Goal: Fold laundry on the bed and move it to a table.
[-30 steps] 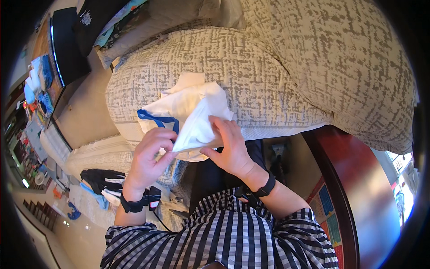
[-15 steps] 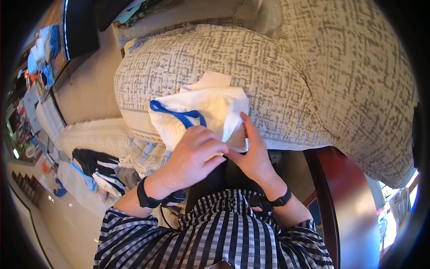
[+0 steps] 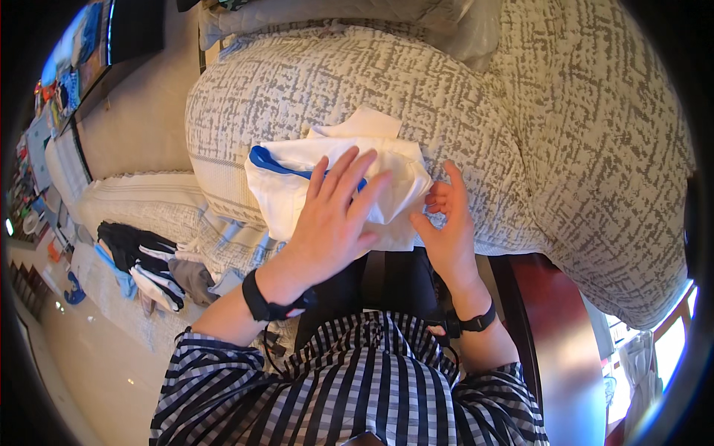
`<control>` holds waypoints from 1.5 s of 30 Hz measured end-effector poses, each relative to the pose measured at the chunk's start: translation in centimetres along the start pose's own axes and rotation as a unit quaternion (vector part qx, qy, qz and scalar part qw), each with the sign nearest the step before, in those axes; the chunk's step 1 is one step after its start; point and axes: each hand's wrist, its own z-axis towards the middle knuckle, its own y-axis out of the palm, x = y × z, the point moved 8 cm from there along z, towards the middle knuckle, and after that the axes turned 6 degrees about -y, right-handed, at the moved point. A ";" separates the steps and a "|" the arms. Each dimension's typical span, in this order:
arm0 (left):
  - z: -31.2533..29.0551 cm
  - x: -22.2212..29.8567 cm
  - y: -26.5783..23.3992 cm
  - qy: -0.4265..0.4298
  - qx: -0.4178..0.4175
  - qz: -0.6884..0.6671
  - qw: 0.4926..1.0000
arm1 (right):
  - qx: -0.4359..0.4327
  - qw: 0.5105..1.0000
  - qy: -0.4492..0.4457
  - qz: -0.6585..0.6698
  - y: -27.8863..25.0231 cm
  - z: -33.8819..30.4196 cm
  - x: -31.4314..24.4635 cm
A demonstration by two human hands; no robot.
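Observation:
A white cloth item with a blue band [image 3: 279, 163], maybe a garment, lies loosely folded on a patterned cushioned seat. One pale flap [image 3: 364, 123] of it sticks out on the far side. My left hand [image 3: 331, 212] is over its middle with the fingers spread, covering part of the blue band; whether the palm touches the cloth I cannot tell. Beside the cloth's right edge is my right hand [image 3: 448, 215], thumb and forefinger apart and the other fingers loosely bent, with nothing seen between them.
The seat's beige and grey woven cover [image 3: 476, 134] bulges up around the cloth and to the right. A heap of dark, white and blue clothes [image 3: 149, 260] lies at the left. A dark red wooden panel [image 3: 535, 297] stands at the lower right.
My left hand has gone from bent fingers to spread ones, farther over the cloth. My right hand has moved right, off the cloth's near right corner, which now lies flatter.

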 end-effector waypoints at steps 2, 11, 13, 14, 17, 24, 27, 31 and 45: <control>1.1 -1.3 0.3 -0.005 0.021 -0.013 1.000 | -0.005 0.998 0.027 0.049 0.7 0.0 1.6; 1.6 -1.3 -1.0 -0.009 -0.157 -0.288 0.945 | -0.157 0.977 0.034 0.140 3.6 0.0 -0.4; 1.7 -1.6 -2.0 0.000 -0.126 -0.320 0.939 | -0.253 0.948 0.078 0.176 5.0 -0.2 -1.0; 1.9 -1.4 -3.0 0.040 -0.076 -0.286 0.954 | -0.253 0.948 0.076 0.176 5.0 -0.1 -0.6; 2.7 -1.7 -2.3 0.055 -0.086 -0.314 0.944 | -0.294 0.898 0.122 0.305 5.8 -0.7 1.1; 4.6 -3.9 1.5 -0.073 -0.211 -0.239 0.945 | -0.181 0.906 0.084 0.372 5.1 0.8 0.9; 5.0 -4.8 2.6 -0.135 -0.238 -0.200 0.941 | -0.144 0.945 0.096 0.276 4.7 0.4 1.7; 6.5 -5.7 1.5 -0.130 -0.033 -0.160 0.978 | -0.024 0.980 0.133 0.144 2.8 0.1 3.9; -2.5 -4.8 5.2 0.005 0.040 0.060 0.997 | -0.042 0.886 -0.276 -0.371 5.2 1.8 0.0</control>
